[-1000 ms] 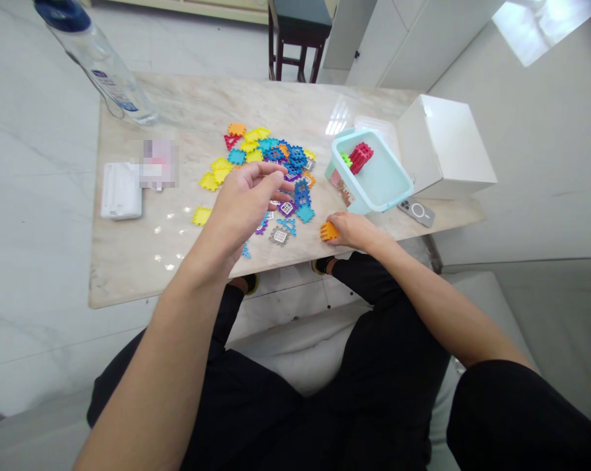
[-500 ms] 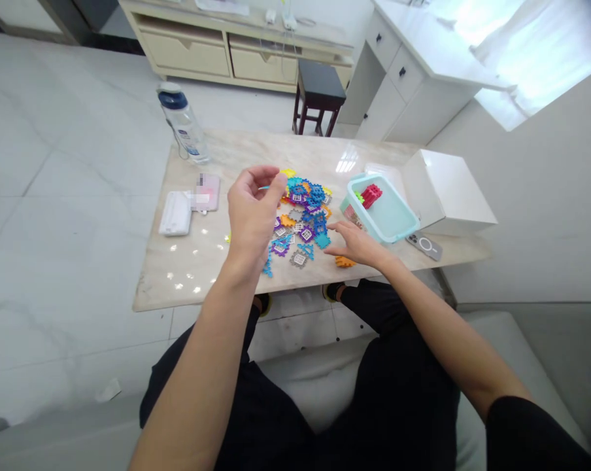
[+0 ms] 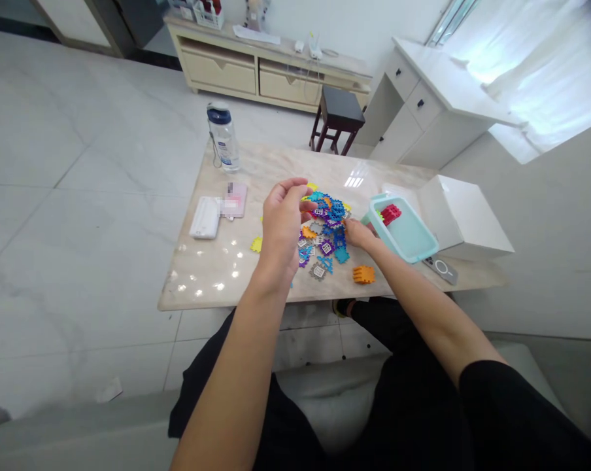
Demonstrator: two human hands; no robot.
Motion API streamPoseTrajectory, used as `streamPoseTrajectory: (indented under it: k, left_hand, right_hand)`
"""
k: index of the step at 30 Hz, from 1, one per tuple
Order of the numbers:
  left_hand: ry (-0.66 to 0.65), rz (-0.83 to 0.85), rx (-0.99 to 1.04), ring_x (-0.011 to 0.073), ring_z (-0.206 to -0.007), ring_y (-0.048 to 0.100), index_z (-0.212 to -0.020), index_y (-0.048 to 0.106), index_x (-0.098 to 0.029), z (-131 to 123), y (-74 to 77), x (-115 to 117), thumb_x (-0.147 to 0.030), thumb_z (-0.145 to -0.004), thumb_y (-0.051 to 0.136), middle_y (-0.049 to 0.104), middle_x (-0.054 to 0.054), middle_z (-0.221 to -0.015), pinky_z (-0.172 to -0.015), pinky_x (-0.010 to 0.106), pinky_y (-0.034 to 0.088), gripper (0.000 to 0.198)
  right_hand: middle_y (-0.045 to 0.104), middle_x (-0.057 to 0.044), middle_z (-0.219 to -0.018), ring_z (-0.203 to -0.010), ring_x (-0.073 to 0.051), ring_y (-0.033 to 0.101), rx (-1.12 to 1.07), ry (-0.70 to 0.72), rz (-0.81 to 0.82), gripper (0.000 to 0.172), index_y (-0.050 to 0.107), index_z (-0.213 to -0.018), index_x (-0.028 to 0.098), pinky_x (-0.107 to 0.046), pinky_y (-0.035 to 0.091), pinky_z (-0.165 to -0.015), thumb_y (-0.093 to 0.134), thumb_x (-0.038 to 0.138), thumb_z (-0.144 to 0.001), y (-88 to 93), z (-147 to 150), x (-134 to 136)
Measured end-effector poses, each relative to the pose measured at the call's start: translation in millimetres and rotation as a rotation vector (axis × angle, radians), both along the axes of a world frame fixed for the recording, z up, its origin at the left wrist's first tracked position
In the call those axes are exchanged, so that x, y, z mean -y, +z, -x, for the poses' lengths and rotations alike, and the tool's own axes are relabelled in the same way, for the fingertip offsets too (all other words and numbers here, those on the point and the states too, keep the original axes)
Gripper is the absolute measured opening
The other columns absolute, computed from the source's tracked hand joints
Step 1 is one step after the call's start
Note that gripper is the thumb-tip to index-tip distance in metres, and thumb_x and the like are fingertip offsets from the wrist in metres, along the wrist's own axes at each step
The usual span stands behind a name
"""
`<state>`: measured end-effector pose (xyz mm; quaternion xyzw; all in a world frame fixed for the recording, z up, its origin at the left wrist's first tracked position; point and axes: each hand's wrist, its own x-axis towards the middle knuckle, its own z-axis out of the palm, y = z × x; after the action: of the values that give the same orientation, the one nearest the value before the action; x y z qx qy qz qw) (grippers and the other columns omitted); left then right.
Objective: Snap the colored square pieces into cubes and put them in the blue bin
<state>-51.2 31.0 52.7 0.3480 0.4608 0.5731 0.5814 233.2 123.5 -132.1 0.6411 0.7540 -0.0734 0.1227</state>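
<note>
A heap of small coloured interlocking tiles point(image 3: 325, 229) lies in the middle of the marble table point(image 3: 217, 281). My left hand point(image 3: 283, 226) hovers over the heap's left side, thumb and fingers curled toward each other; what they hold, if anything, is hidden. My right hand point(image 3: 360, 233) reaches into the heap's right edge, fingertips drawn together on the blue tiles there. An orange built block point(image 3: 363, 274) sits alone on the table just in front of my right wrist. A teal tub point(image 3: 413, 245) to the right holds a red block point(image 3: 390, 213) and a green piece.
A white box point(image 3: 465, 216) stands right of the tub, with a remote point(image 3: 441, 268) in front of it. A water bottle point(image 3: 223, 136), a white pack point(image 3: 204, 217) and a pink item point(image 3: 236, 199) are at the left. A dark stool point(image 3: 338, 118) stands behind the table.
My right hand let go of the orange block and moved up to the heap's right edge. My left hand stayed curled over the heap. The camera tilted up, showing more room.
</note>
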Motion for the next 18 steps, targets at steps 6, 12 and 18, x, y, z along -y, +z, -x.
streamPoseTrajectory:
  k: [6,12,18]
  left_hand:
    - [-0.052,0.024,0.034,0.0181,-0.096,0.075,-0.112,0.070,-0.024,-7.4,-2.6,0.5,-0.029,-0.093,0.068,0.078,0.007,-0.117,-0.079,0.029,0.060,0.019]
    - [-0.082,0.066,0.086,0.0170,-0.092,0.074,-0.109,0.070,-0.024,-10.4,-2.5,5.4,-0.026,-0.091,0.070,0.079,0.007,-0.113,-0.075,0.027,0.059,0.019]
    - [-0.090,0.042,0.036,0.0178,-0.094,0.075,-0.109,0.070,-0.025,-14.8,-3.6,-0.9,-0.028,-0.090,0.070,0.079,0.007,-0.113,-0.075,0.028,0.060,0.018]
  right_hand:
    - [0.079,-0.023,-0.140,-0.131,-0.031,0.076,-0.026,-0.038,-0.023,0.035,0.073,-0.141,0.011,-0.036,0.057,-0.111,0.057,0.022,-0.112,-7.1,-7.6,2.4]
    - [0.069,-0.024,-0.158,-0.145,-0.029,0.068,-0.237,0.073,-0.078,0.061,0.059,-0.163,0.006,-0.037,0.050,-0.125,0.071,0.023,-0.106,-17.5,-9.7,11.6]
    - [0.078,-0.018,-0.142,-0.128,-0.029,0.075,-0.187,0.113,-0.022,0.050,0.071,-0.149,0.011,-0.036,0.056,-0.114,0.075,0.035,-0.105,-1.6,-2.2,14.1]
